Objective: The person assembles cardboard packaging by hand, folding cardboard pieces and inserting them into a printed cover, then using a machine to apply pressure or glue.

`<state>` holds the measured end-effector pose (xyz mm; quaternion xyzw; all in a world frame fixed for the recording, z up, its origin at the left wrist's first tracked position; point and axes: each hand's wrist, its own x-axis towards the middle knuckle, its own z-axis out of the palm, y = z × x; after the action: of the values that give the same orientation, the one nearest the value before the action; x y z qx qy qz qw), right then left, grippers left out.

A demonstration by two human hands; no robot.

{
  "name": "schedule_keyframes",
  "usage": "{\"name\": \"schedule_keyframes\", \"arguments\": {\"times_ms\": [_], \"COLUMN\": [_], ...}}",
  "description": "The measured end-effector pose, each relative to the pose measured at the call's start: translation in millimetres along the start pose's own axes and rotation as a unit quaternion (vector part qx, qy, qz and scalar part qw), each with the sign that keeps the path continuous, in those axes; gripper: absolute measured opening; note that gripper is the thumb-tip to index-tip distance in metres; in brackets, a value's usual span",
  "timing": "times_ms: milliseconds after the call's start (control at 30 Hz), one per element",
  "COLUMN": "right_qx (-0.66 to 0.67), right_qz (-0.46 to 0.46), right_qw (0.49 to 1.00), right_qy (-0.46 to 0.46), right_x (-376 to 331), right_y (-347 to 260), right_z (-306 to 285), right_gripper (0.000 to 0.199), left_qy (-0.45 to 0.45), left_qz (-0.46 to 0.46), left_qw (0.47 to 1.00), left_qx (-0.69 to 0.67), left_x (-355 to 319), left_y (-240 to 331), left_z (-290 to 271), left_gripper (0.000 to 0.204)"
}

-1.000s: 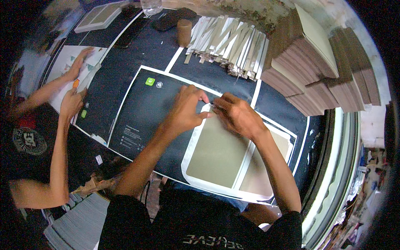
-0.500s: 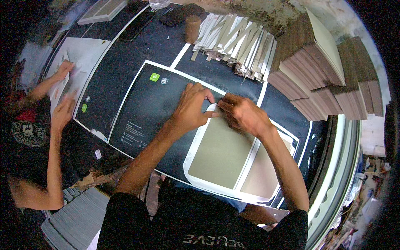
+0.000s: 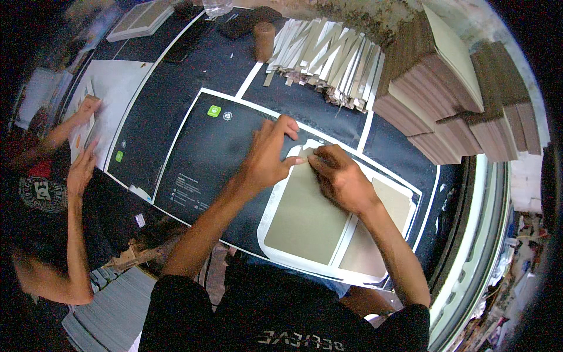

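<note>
A grey-beige board (image 3: 308, 211) lies on a large black printed sheet (image 3: 205, 146), its left edge framed by the sheet's white turned-over margin (image 3: 270, 220). My left hand (image 3: 267, 152) is at the board's upper left corner, fingers apart and thumb tip touching the board there. Close by, my right hand (image 3: 343, 179) has its fingers bent and pressed together against the board's top edge. What lies between those fingertips is hidden. A white corner of paper (image 3: 315, 143) shows just above them. A second, paler board (image 3: 372, 243) lies to the right, partly under my right forearm.
Cut strips (image 3: 325, 61) are heaped at the back beside a brown cylinder (image 3: 264, 42). Tall stacks of boards (image 3: 434, 76) stand at the back right. At left, a co-worker's hands (image 3: 85, 164) work over a white sheet (image 3: 117, 79). A pile of sheets (image 3: 117, 317) sits low at left.
My left fingers have lifted and spread away from the board's corner, the thumb staying there. My right hand has shifted slightly down and inward. A white paper corner now shows above the board.
</note>
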<state>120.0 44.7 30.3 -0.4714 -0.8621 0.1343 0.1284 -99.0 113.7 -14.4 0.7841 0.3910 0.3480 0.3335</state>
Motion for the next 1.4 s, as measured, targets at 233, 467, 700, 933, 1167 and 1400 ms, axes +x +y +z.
{"name": "schedule_keyframes", "arguments": {"times_ms": [233,467,700,933,1167,1400], "right_qx": [0.172,-0.046,-0.102,-0.115,-0.061,-0.084], "right_qz": [0.125,-0.061,-0.149,-0.197,-0.107,-0.130], "right_qw": [0.972,0.996,0.983,0.973,0.992,0.987], "right_qy": [0.105,0.043,-0.024,-0.024,0.020,0.038], "right_x": [4,21,36,48,42,40], "right_y": [-7,23,28,27,26,16], "right_z": [3,-3,-11,-15,-12,-4], "right_gripper": [0.082,0.080,0.079,0.076,0.079,0.081], "left_qy": [-0.014,-0.031,0.005,0.063,0.072,0.068], "left_qz": [0.000,-0.003,-0.132,-0.140,-0.129,-0.126], "left_qw": [0.999,0.996,0.990,0.988,0.988,0.989], "left_qx": [-0.035,-0.081,-0.040,-0.034,-0.034,-0.028], "left_x": [-1,9,8,3,3,2], "left_y": [0,3,30,25,29,29], "left_z": [2,6,1,11,14,11], "left_gripper": [0.074,0.072,0.068,0.070,0.069,0.070]}}
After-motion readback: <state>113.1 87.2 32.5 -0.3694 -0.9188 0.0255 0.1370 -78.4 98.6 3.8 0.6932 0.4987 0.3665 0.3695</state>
